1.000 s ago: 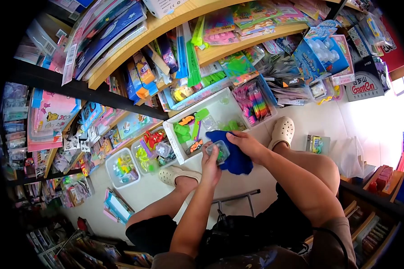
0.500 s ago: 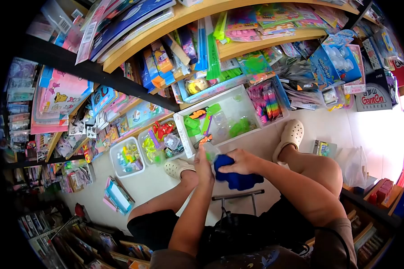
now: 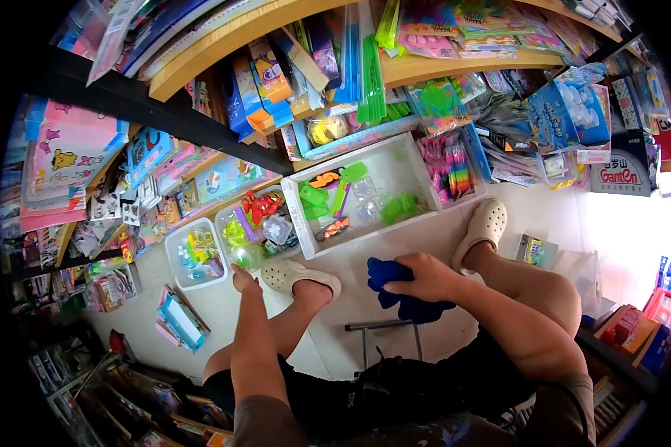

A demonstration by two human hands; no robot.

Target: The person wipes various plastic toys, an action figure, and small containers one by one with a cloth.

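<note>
My right hand [image 3: 427,278] is closed around a bunched dark-blue cloth [image 3: 410,290], its thumb lying over the top, above a small metal-framed stool [image 3: 384,325] between my legs. At the front edge of a clear bin [image 3: 294,242], my left hand [image 3: 244,279] has thumb and finger apart, and I make out nothing in it. A translucent green piece [image 3: 247,258] lies in that bin just beyond my fingers. Inside it are also red shiny toys [image 3: 262,207] and a purple strip [image 3: 249,225].
A white tray [image 3: 301,220] holds green toys [image 3: 401,207] and clear pieces. To the left sits a smaller white bin [image 3: 173,257] of small toys. A blue box [image 3: 180,319] lies on the floor. Packed shelves [image 3: 261,26] stand ahead. My beige clogs [image 3: 484,226] are beside the tray.
My left hand has moved left, from beside the blue cloth to the clear bin, and the clear piece it held is no longer visible in it. My right hand has shifted slightly right with the cloth.
</note>
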